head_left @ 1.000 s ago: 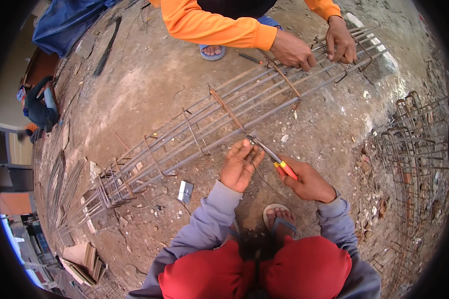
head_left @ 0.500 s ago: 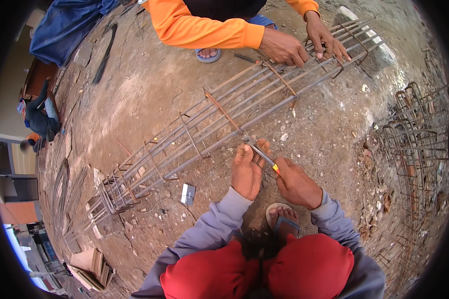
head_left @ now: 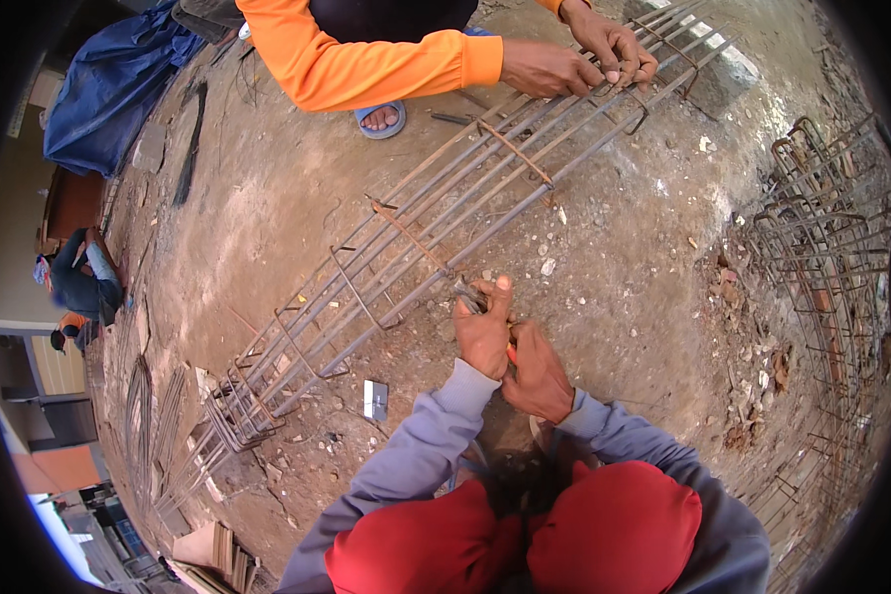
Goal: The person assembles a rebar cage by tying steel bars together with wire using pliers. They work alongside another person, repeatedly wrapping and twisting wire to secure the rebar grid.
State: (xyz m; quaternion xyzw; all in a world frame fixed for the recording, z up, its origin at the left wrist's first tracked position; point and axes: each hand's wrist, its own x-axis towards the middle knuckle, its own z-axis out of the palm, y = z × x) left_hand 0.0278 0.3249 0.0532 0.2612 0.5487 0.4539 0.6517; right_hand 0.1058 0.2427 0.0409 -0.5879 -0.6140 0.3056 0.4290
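Note:
A long cage of steel bars (head_left: 421,282) lies diagonally across the ground, with square stirrups around its bars. Just below its near bar, my left hand (head_left: 482,339) is closed around the dark metal head of a pair of pincers (head_left: 470,295), thumb pointing up. My right hand (head_left: 539,376) is closed on the orange handle, which shows only in part between my hands. The pincers' head is beside a rusty stirrup (head_left: 411,238); whether it touches the steel or any wire, I cannot tell.
Across the cage, a co-worker's hands (head_left: 604,59) work at its far right end. Bunched stirrups (head_left: 243,411) surround the left end. More rebar cages (head_left: 827,238) stand at right. A small white-and-grey box (head_left: 375,400) lies on the dirt. A blue tarp (head_left: 119,89) is at far left.
My right hand has come left and down, close against my left hand. My left fingers have closed over the pincers' head. The co-worker's two hands have come closer together.

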